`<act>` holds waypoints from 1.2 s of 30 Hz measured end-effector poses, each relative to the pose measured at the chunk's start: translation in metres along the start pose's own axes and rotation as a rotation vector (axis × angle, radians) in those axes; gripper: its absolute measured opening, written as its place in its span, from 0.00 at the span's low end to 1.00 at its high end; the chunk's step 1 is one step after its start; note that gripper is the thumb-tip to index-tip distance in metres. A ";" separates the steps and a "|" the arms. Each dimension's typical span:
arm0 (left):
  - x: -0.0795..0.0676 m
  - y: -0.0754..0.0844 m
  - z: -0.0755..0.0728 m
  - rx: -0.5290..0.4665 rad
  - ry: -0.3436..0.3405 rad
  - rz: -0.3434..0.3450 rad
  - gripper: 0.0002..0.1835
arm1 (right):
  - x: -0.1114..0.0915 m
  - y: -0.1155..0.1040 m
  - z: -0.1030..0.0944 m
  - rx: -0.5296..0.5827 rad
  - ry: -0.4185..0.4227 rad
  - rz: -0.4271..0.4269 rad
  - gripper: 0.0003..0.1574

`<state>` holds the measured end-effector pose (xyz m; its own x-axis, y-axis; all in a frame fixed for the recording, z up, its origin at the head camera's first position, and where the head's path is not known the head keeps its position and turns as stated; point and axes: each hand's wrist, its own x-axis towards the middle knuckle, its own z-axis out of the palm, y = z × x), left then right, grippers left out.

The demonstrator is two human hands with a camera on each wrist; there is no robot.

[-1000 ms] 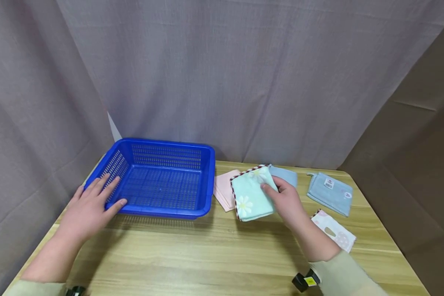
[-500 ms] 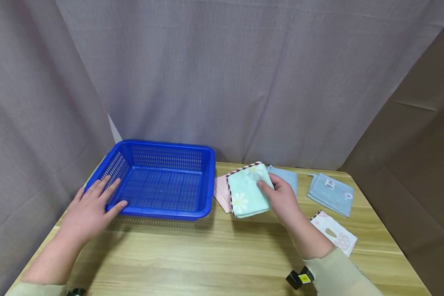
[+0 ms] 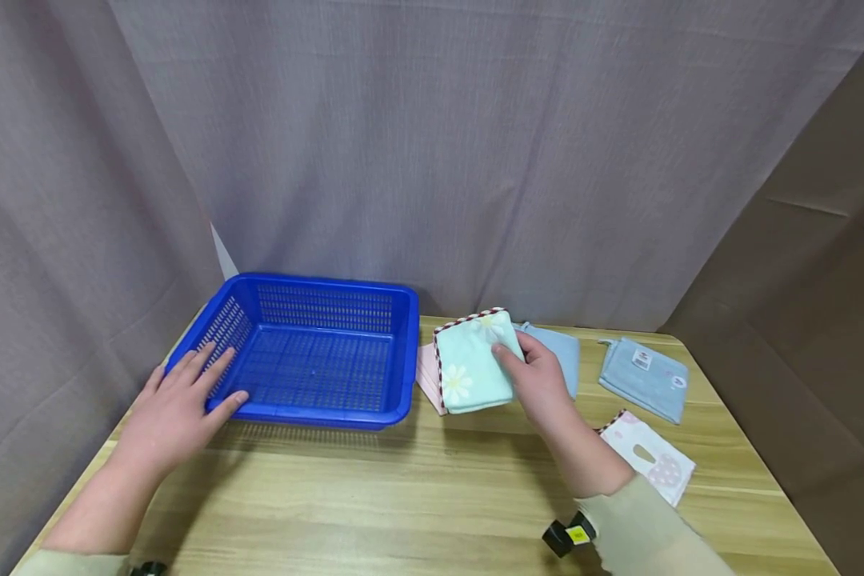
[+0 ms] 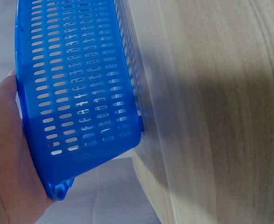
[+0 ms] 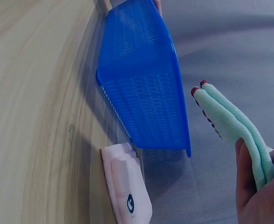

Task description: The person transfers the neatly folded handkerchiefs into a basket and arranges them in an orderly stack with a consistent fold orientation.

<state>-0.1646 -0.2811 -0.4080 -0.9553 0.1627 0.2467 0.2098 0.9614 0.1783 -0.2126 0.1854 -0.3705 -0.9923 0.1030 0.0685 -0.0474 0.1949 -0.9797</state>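
My right hand (image 3: 540,376) pinches a folded mint-green towel (image 3: 475,360) with white daisies and a striped edge, thumb on top. In the right wrist view the towel (image 5: 235,123) is raised off the table, to the side of the basket. My left hand (image 3: 176,404) rests with spread fingers on the front left corner of a blue plastic basket (image 3: 310,418). The left wrist view has that hand (image 4: 13,158) against the rim of the basket (image 4: 81,93). Partly hidden under the mint towel, a folded pink towel (image 3: 430,376) lies beside the basket.
Behind the right hand lies a blue folded towel (image 3: 558,348). Farther right are a light blue towel with labels (image 3: 644,380) and a white patterned towel (image 3: 651,460). A grey curtain (image 3: 432,144) backs the wooden table (image 3: 346,504); a brown panel (image 3: 821,320) borders the right.
The right hand has moved slightly left and up with the mint-green towel, toward the basket, uncovering more of the blue towel behind. The left hand and basket have stayed nearly still.
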 end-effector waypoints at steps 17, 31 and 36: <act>0.000 0.000 0.000 0.001 0.012 0.004 0.40 | 0.005 0.000 0.021 0.073 0.015 0.030 0.23; -0.002 0.003 -0.002 0.001 0.010 -0.004 0.41 | 0.009 0.004 0.033 0.128 0.011 0.040 0.23; -0.001 0.003 -0.003 0.000 0.013 -0.003 0.40 | 0.011 0.003 0.040 0.140 0.003 0.048 0.24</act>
<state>-0.1619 -0.2787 -0.4053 -0.9532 0.1565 0.2586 0.2065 0.9619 0.1790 -0.2279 0.1483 -0.3802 -0.9935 0.1118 0.0216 -0.0159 0.0519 -0.9985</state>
